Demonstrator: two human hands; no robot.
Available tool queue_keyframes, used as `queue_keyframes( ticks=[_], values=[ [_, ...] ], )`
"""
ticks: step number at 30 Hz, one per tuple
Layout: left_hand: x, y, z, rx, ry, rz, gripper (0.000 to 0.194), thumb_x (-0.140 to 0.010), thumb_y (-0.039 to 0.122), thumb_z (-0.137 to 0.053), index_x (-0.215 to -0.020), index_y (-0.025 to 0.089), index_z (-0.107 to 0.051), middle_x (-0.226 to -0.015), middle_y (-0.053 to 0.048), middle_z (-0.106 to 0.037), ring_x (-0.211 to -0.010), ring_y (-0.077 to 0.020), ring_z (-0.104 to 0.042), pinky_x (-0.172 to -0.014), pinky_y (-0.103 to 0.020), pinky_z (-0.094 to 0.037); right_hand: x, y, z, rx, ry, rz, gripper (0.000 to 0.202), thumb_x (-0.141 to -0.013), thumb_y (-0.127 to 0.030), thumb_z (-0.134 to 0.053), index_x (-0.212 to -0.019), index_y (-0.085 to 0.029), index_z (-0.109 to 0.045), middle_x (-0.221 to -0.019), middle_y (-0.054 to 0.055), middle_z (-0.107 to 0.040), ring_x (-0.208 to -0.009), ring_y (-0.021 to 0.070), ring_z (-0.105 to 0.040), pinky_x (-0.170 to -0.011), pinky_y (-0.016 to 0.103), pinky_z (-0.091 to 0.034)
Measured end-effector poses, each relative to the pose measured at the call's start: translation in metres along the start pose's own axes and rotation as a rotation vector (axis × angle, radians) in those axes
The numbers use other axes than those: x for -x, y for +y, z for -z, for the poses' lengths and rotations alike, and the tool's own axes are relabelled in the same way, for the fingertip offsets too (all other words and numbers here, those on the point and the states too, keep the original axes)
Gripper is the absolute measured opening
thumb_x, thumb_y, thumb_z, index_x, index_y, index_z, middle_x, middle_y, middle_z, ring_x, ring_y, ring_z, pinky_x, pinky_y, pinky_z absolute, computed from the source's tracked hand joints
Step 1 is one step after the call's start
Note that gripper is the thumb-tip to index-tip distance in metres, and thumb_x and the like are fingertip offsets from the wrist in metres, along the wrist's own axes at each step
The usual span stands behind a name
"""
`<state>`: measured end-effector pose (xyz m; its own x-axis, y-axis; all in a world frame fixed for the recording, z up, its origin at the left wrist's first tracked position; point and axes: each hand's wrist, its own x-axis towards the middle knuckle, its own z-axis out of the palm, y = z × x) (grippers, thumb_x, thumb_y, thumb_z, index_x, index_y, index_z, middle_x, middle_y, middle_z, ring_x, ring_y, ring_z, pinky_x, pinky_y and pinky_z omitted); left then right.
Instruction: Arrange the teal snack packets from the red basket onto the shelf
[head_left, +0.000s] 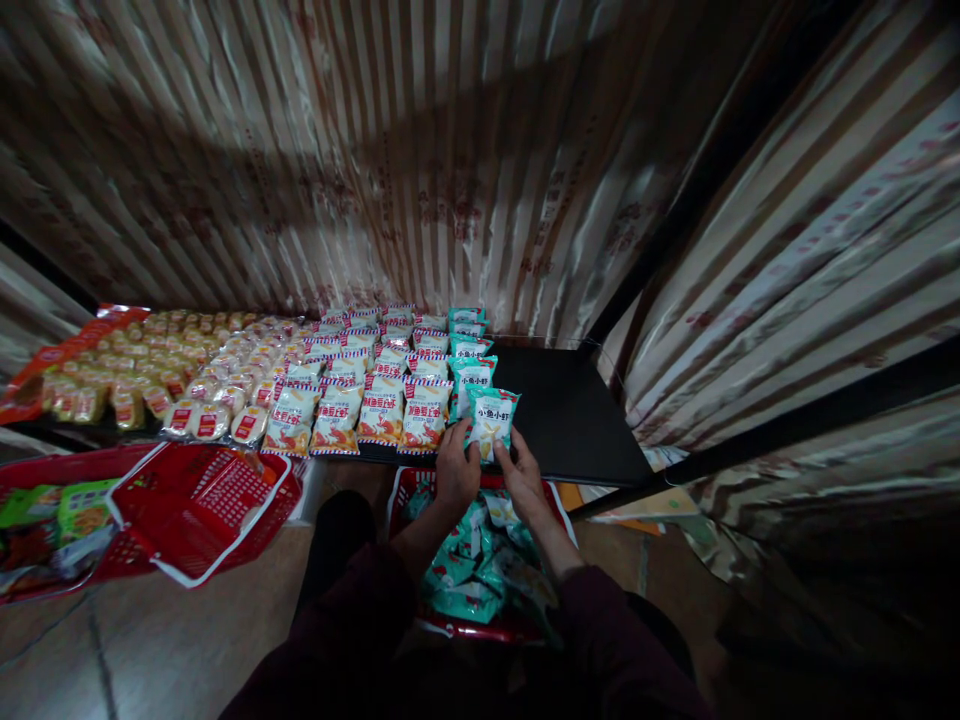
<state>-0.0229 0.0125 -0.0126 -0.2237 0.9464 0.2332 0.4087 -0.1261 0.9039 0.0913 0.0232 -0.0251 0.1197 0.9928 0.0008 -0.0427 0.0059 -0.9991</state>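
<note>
A teal and white snack bag is held upright between my two hands at the front of the black shelf. My left hand grips its lower left side, and my right hand has its lower right side with the thumb on the front. Behind it, a column of matching teal bags runs back along the shelf. Below my wrists stands a red basket with more teal bags lying jumbled inside.
Left of the teal column stand rows of white and orange snack bags, then small round wrapped cakes and an orange package. An empty-looking red basket rests on another holding green packets. Dark posts and striped curtains surround the shelf.
</note>
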Motion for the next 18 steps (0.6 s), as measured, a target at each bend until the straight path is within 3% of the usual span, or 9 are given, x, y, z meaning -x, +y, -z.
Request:
queue_keyframes(
  ticks=[12,18],
  values=[
    [-0.014,-0.017,-0.015,-0.090,0.002,-0.035,0.048,-0.082,0.016,-0.041,-0.128,0.008,-0.050,-0.128,-0.018,-0.057,-0.122,-0.0266,-0.051,-0.108,-0.046,-0.037,-0.026,0.014,-0.002,0.111,-0.015,0.048,0.067,-0.076,-0.055,-0.060,-0.131,-0.019,-0.052,-0.123,0.008,-0.063,-0.112,0.0257,-0.057,-0.101,0.040,-0.041],
    [-0.015,-0.026,-0.018,-0.069,-0.032,-0.027,0.052,-0.081,0.017,-0.041,-0.133,0.009,-0.045,-0.136,-0.019,-0.050,-0.128,-0.0289,-0.045,-0.110,-0.048,-0.033,-0.034,0.029,-0.002,0.233,0.047,0.069,0.063,-0.074,-0.056,-0.058,-0.126,-0.020,-0.057,-0.123,0.009,-0.063,-0.115,0.0268,-0.054,-0.104,0.044,-0.037]
  ],
)
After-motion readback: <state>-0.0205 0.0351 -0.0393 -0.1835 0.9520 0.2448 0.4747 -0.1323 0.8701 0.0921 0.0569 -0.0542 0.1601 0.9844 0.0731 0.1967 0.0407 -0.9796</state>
